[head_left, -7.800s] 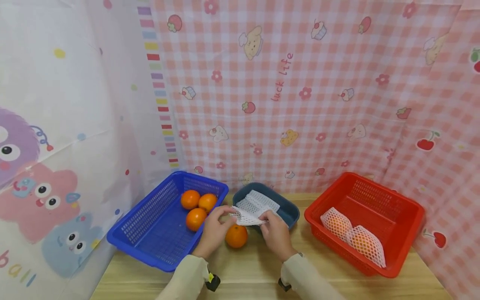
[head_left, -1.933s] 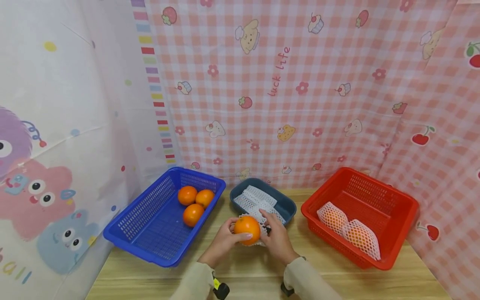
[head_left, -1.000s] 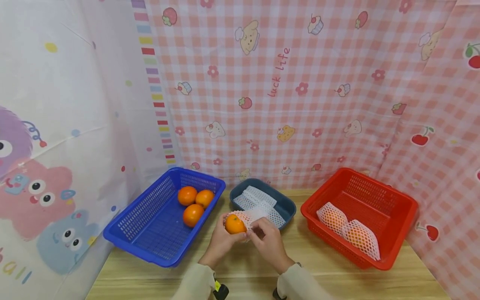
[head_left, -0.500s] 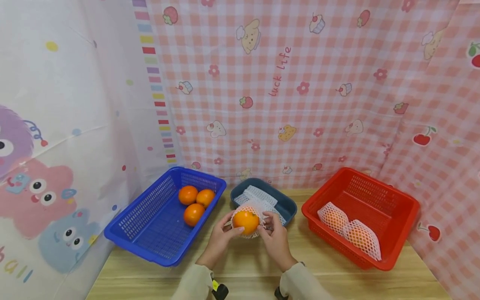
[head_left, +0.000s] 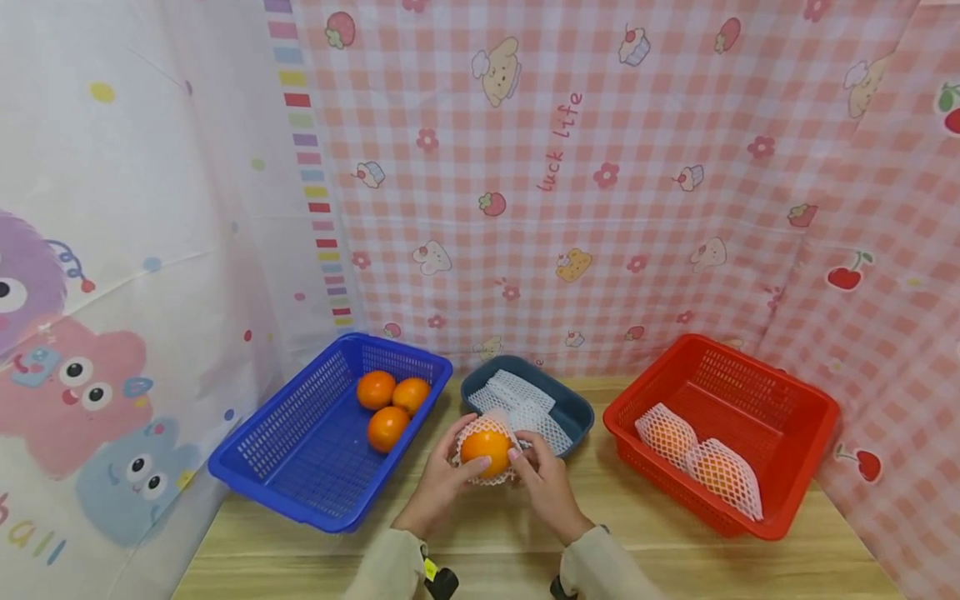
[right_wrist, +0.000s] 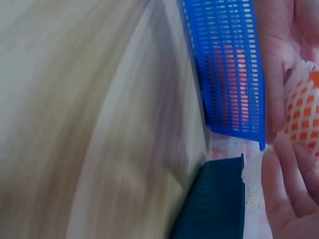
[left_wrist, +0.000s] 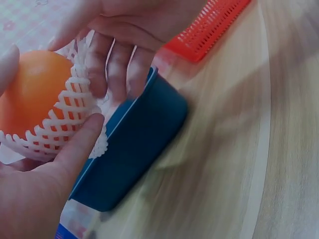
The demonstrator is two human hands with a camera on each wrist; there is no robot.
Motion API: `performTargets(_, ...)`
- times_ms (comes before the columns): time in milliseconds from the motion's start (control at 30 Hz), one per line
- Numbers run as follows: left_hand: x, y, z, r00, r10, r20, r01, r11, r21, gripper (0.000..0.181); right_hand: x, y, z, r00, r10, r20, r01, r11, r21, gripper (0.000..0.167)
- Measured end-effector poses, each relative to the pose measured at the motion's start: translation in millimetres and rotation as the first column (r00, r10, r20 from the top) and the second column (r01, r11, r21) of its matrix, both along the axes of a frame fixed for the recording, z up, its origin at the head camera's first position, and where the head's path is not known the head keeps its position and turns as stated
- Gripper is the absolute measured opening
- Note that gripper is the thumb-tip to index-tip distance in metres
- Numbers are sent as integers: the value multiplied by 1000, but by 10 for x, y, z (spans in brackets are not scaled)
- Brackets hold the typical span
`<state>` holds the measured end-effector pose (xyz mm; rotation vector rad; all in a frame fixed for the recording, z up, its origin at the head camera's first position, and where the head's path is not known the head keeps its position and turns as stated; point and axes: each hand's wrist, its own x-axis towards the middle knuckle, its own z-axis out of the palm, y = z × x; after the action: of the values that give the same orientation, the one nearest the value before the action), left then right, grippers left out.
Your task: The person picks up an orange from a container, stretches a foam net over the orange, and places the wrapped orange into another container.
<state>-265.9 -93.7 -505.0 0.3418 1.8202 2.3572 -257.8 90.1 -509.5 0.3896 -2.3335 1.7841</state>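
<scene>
A bare orange face (head_left: 483, 452) shows out of a white foam net sleeve (left_wrist: 75, 107), which wraps the fruit's back and sides. My left hand (head_left: 438, 483) holds the fruit from the left, thumb across its front and fingers behind the net. From the right, my right hand (head_left: 547, 487) pinches the net's edge against the orange, thumb in front and fingers outside the mesh. Both hands are just in front of the teal tray (head_left: 573, 400), where several flat foam nets (head_left: 521, 392) lie. The fruit's rear is hidden in the head view.
On the left stands a blue basket (head_left: 300, 467) with three bare oranges (head_left: 387, 429) at its right side. A red basket (head_left: 780, 467) on the right holds two netted oranges (head_left: 723, 475). Patterned cloth (head_left: 600, 208) hangs behind the wooden table (head_left: 495, 558).
A foam net was spread between both hands while the orange lay on the table; the fruit was then lifted and now sits partly inside the net. Lately the hands have turned it slightly.
</scene>
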Motion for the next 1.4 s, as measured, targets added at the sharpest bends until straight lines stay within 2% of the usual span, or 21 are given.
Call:
performTargets(233,3,-36,37,995,-93,24,91,994,62,76,-68,40,38,985,-123,-119,132,989,70,17)
performTargets(333,-14,-32,17,997,-69,25,68,996,51,75,-76,38,63,966,-190,-174,208,974,92,9)
performTargets(467,-28,-5,-13,1000,11,6,-11,999,35,72,-57,7,79,936,-228,-268,259,962,87,6)
performTargets(600,-25,18,-15,992,107,-61,-107,994,9,66,-9,-53,70,915,-182,-359,222,973,71,10)
performTargets(700,-28,31,-9,983,156,-93,-157,988,-9,64,38,-110,59,899,-141,-415,191,978,81,13)
performTargets(800,-32,45,-7,982,171,-85,-171,985,2,63,89,-167,56,888,-115,-446,170,982,84,14)
performTargets(933,-29,58,-3,981,181,-74,-181,983,8,62,143,-230,66,889,-89,-448,138,987,77,13)
performTargets(1100,-20,62,10,973,197,-118,-199,980,-4,59,166,-256,68,884,-42,-466,90,993,80,10)
performTargets(1233,-19,39,21,975,176,-139,-180,983,-18,59,144,-186,63,883,24,-469,41,991,129,10)
performTargets(1333,-18,1,29,980,151,-126,-155,988,-26,59,98,-89,87,854,55,-517,50,981,187,10)
performTargets(1400,-21,-24,31,984,135,-117,-140,989,-39,60,58,-20,132,818,66,-572,85,969,233,14)
